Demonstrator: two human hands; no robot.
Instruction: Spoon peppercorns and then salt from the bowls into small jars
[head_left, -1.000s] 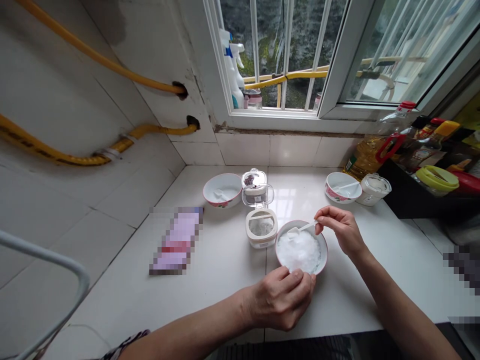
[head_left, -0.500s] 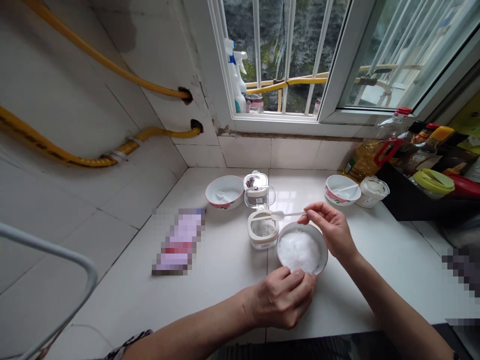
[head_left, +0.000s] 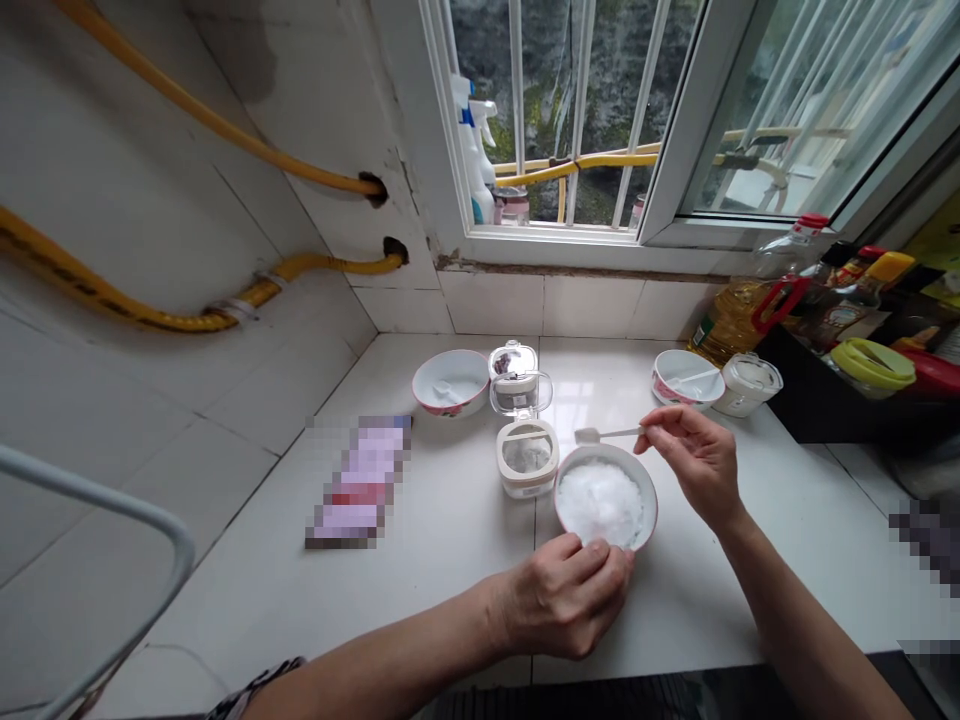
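Note:
A bowl (head_left: 604,500) heaped with white granules stands on the white counter. My left hand (head_left: 574,595) is closed on its near rim. Between the thumb and fingers of my right hand (head_left: 694,462) is the handle of a small white spoon (head_left: 589,436), whose head is just above the bowl's far rim. Touching or nearly touching the bowl on its left is a square jar (head_left: 526,480) with its clear lid (head_left: 521,393) flipped up. Behind that lid sits another clear-lidded jar (head_left: 513,358) with dark contents.
At the back left is a bowl (head_left: 450,383) with a white spoon inside. A smaller flowered bowl (head_left: 686,380) and a lidded jar (head_left: 748,384) stand at the right, beside an oil bottle (head_left: 739,310). A blurred purple packet (head_left: 360,485) lies at the left.
My right hand has moved right with the spoon, whose head has gone from over the open jar to above the bowl's far rim. My left hand has stayed on the bowl.

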